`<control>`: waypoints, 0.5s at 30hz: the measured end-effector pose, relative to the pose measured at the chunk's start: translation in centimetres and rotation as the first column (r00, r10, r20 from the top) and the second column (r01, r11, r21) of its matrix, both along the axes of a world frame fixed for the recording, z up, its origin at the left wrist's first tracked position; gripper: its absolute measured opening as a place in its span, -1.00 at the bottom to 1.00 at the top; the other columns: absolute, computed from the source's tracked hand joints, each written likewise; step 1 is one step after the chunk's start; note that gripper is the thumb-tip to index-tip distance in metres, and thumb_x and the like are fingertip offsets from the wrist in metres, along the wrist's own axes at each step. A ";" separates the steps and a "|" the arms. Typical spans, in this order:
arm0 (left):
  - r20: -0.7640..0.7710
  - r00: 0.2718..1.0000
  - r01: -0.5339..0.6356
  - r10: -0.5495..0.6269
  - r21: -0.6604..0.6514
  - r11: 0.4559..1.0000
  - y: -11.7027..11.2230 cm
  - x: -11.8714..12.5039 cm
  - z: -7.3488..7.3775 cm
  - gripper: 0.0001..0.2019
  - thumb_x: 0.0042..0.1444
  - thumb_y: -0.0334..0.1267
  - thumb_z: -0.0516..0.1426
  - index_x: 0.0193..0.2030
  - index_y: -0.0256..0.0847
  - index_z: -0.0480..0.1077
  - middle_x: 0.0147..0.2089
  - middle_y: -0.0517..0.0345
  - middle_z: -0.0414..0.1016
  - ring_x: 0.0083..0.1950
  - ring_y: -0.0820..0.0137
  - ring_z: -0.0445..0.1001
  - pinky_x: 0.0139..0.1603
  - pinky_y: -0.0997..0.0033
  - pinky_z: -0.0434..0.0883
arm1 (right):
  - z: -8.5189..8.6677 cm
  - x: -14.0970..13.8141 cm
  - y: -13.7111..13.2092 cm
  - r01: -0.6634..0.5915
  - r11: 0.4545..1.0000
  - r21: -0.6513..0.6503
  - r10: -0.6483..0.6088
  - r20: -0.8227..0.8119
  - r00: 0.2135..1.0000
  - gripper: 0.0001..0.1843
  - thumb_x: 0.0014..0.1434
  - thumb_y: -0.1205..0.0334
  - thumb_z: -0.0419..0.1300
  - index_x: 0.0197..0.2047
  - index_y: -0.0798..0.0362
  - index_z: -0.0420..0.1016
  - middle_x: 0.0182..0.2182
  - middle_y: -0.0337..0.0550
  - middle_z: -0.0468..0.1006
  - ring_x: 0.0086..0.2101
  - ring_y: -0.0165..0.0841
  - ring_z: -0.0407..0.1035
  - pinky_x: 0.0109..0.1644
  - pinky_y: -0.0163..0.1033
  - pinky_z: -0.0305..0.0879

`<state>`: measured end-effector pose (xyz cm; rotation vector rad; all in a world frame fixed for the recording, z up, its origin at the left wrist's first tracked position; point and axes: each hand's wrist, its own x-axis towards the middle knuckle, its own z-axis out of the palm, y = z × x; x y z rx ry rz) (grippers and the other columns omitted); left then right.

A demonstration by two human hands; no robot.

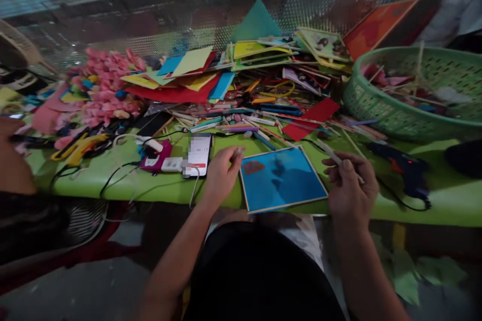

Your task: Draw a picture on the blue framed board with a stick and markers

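My left hand rests on the green table just left of a blue card with a pale border. Its fingers are curled and pinch something small and pale that I cannot make out. A phone with a lit screen lies right beside that hand. My right hand hovers at the card's right edge, closed round a thin white stick that points up and to the left.
Coloured paper sheets, cards and pens are heaped across the back of the table. Pink paper flowers lie at the left, a green basket at the right. A yellow glue gun and a black glue gun lie near the front, with cables.
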<state>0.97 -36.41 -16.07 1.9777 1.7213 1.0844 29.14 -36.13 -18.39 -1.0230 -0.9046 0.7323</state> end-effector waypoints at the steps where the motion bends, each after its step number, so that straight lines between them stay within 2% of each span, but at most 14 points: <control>1: -0.030 0.999 -0.022 0.022 0.000 1.000 1.2 0.1 -0.3 -0.77 0.47 -0.24 0.07 0.12 -0.13 0.51 0.06 -0.02 0.67 0.09 0.18 0.61 0.11 0.21 0.51 | -0.1 0.0 0.1 -0.006 1.000 0.003 0.006 0.000 1.000 -0.80 0.25 0.07 0.37 -0.14 -0.01 0.67 -0.43 -0.26 0.53 -0.43 -0.41 0.38 -0.28 -0.25 0.27; 3: -0.096 0.994 -0.057 0.057 -0.002 0.998 3.1 0.2 -0.7 -0.68 0.43 -0.31 0.09 0.25 -0.12 0.46 0.07 -0.04 0.65 0.12 0.12 0.59 0.11 0.16 0.50 | -0.1 0.1 0.3 -0.016 1.000 0.009 0.015 0.007 1.000 -0.78 0.24 0.04 0.37 -0.14 0.00 0.66 -0.43 -0.25 0.54 -0.42 -0.40 0.40 -0.30 -0.26 0.25; 6: -0.187 0.978 -0.088 0.089 0.010 0.996 3.8 0.5 -1.1 -0.58 0.38 -0.33 0.16 0.34 -0.09 0.40 0.25 -0.10 0.53 0.27 0.04 0.49 0.21 0.09 0.45 | -0.3 0.0 0.6 -0.020 1.000 0.019 0.020 0.024 1.000 -0.76 0.23 0.01 0.37 -0.17 0.00 0.64 -0.36 -0.22 0.58 -0.42 -0.41 0.40 -0.35 -0.28 0.22; 8: -0.242 0.966 -0.094 0.094 0.010 0.996 3.3 0.6 -1.3 -0.70 0.37 -0.30 0.19 0.21 -0.10 0.49 0.21 -0.09 0.53 0.26 0.05 0.48 0.24 0.08 0.43 | -0.4 0.0 0.8 -0.020 1.000 0.021 0.019 0.036 0.999 -0.75 0.23 0.00 0.36 -0.17 0.01 0.63 -0.35 -0.21 0.59 -0.44 -0.43 0.37 -0.38 -0.29 0.21; 10: -0.293 0.952 -0.089 0.084 -0.002 0.996 2.7 0.8 -1.5 -0.87 0.38 -0.24 0.20 -0.01 -0.12 0.56 0.07 -0.06 0.56 0.19 0.07 0.50 0.23 0.09 0.44 | -0.5 0.0 0.9 -0.023 1.000 0.019 0.022 0.052 0.998 -0.73 0.24 -0.01 0.34 -0.16 0.01 0.63 -0.36 -0.22 0.60 -0.47 -0.44 0.33 -0.41 -0.30 0.19; 12: -0.338 0.939 -0.071 0.060 -0.020 0.997 2.3 0.9 -1.6 -0.87 0.36 -0.17 0.24 -0.13 -0.15 0.55 -0.02 -0.03 0.56 0.17 0.09 0.50 0.21 0.07 0.45 | -0.5 0.0 1.0 -0.024 0.999 0.023 0.022 0.062 0.998 -0.72 0.24 -0.02 0.32 -0.16 0.02 0.63 -0.38 -0.22 0.60 -0.50 -0.46 0.29 -0.43 -0.31 0.17; 15: -0.377 0.926 -0.039 0.019 -0.046 0.998 2.4 1.2 -1.6 -0.78 0.35 -0.11 0.27 -0.02 -0.21 0.53 0.08 0.00 0.56 0.18 0.14 0.52 0.22 -0.01 0.48 | -0.5 0.0 1.1 -0.016 0.999 0.030 0.013 0.076 0.997 -0.71 0.23 -0.03 0.33 -0.18 0.03 0.62 -0.39 -0.23 0.60 -0.52 -0.48 0.27 -0.44 -0.32 0.17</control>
